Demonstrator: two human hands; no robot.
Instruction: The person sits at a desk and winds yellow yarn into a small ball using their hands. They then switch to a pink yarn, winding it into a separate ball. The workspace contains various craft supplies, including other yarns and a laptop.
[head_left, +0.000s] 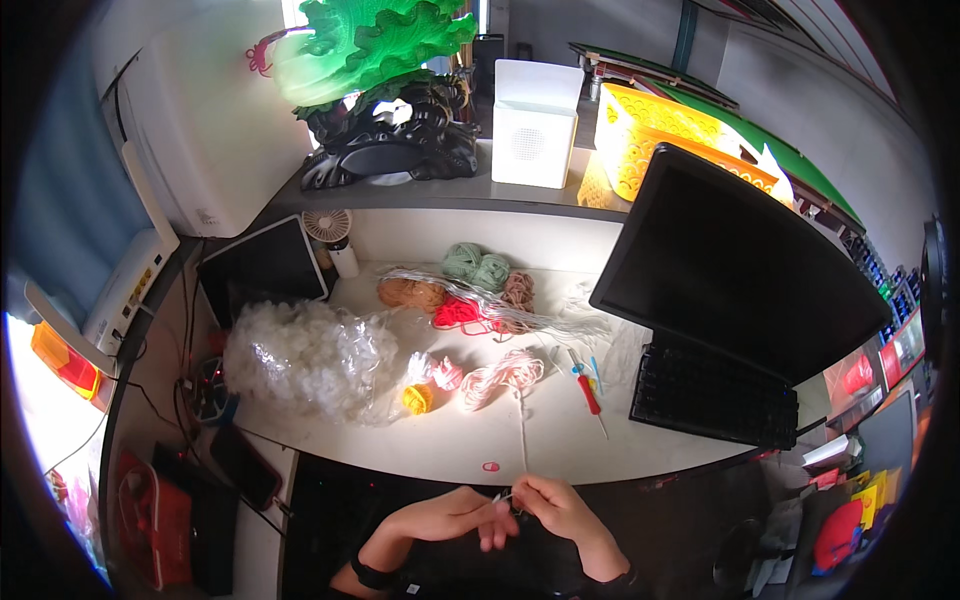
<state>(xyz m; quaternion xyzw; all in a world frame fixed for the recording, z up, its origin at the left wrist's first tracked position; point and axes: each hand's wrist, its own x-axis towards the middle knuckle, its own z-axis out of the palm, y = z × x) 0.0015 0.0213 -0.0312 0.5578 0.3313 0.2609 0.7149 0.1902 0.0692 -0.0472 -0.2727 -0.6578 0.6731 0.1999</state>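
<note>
My left hand (465, 516) and my right hand (551, 508) are close together just off the desk's front edge. A small, thin tool, perhaps a crochet hook, shows between their fingertips; which hand bears it is hard to tell. A strand of pale pink yarn (521, 427) runs from my right fingers up to a loose pale pink skein (501, 377) on the desk. A small pink stitch marker (490, 466) lies near the edge. To the right are a red-handled crochet hook (588, 393) and a blue tool (596, 373). Small yellow (417, 399) and pink (448, 373) yarn balls sit left of the skein.
Behind lie green (475, 267), brown (411, 293) and red (456, 310) yarns with grey cords (517, 306) across them. A clear bag of white stuffing (307, 360) fills the left. A monitor (739, 262) and keyboard (712, 392) stand right; a phone (246, 466) lies lower left.
</note>
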